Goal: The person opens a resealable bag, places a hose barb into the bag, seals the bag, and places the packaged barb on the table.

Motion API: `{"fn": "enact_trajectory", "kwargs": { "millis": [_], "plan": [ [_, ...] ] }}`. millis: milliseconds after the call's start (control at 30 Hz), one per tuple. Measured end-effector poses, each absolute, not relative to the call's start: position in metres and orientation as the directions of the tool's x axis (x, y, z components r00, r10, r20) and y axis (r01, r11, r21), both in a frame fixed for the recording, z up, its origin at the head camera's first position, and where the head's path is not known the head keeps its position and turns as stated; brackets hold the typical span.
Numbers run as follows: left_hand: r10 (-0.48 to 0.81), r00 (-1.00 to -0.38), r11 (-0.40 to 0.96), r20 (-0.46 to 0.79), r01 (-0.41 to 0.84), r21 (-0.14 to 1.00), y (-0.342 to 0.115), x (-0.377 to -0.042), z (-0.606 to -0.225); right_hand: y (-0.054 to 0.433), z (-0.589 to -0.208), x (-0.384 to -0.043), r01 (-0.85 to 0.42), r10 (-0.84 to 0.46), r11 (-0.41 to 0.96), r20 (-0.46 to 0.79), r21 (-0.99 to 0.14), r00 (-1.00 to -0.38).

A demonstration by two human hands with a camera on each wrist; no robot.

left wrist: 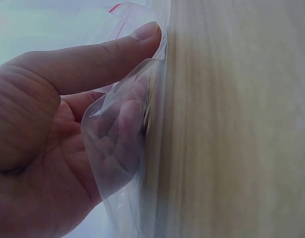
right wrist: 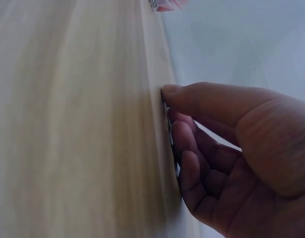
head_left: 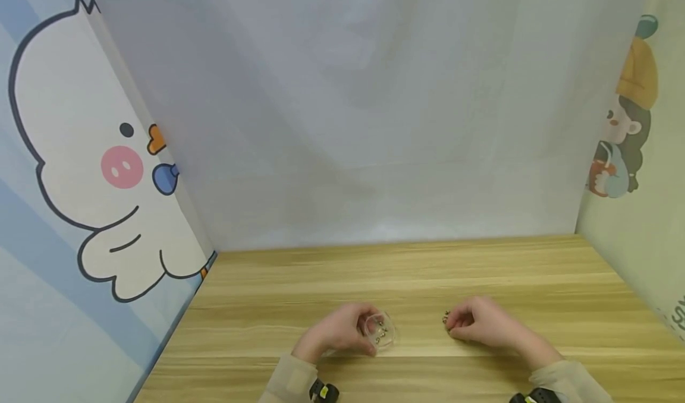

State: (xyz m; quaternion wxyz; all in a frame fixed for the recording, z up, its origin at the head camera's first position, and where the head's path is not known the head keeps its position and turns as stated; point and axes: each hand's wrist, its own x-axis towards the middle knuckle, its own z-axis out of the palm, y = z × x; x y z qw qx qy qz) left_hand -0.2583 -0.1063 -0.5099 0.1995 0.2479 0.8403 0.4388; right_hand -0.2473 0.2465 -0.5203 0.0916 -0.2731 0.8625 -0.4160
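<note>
My left hand [head_left: 345,328] holds a small clear zip bag [head_left: 389,339] on the wooden tabletop, thumb along its mouth and the other fingers behind the film. Several small brass-coloured metal pieces [head_left: 380,333] lie inside it. In the left wrist view, the clear bag [left wrist: 105,153] bulges, with a red line along its zip edge. To the right, my right hand [head_left: 484,323] bends its thumb and fingers down to the table around a few similar metal pieces [head_left: 445,317]. In the right wrist view, the right hand's fingertips [right wrist: 191,166] sit right at the surface, mostly hiding these pieces.
The light wood-grain table [head_left: 321,272] runs back to a pale grey curtain [head_left: 374,123]. A panel with a white cartoon bird [head_left: 69,123] stands on the left, a greenish panel [head_left: 631,242] on the right. Both wrists carry black straps [head_left: 323,391].
</note>
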Motion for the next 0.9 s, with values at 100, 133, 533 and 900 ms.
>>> {"fn": "enact_trajectory", "kwargs": {
  "millis": [100,133,533,900],
  "plan": [
    [0.591,-0.798,0.495,-0.118,0.243,0.834,-0.1063,-0.2583,-0.5096,0.2465,-0.5203,-0.2474,-0.401,-0.552,0.509,0.069,-0.762,-0.831],
    [0.590,-0.799,0.498,-0.119,0.244,0.832,-0.1064,-0.2582,-0.5093,0.2466,-0.5204,-0.2475,-0.401,-0.554,0.508,0.067,-0.762,-0.830],
    [0.592,-0.798,0.499,-0.114,0.252,0.829,-0.1065,-0.2580,-0.5088,0.2467,-0.5199,-0.2457,-0.419,-0.579,0.517,0.055,-0.747,-0.813],
    [0.597,-0.793,0.496,-0.123,0.245,0.833,-0.1080,-0.2595,-0.5108,0.2464,-0.5181,-0.2452,-0.450,-0.594,0.521,0.071,-0.726,-0.801]
  ]
}}
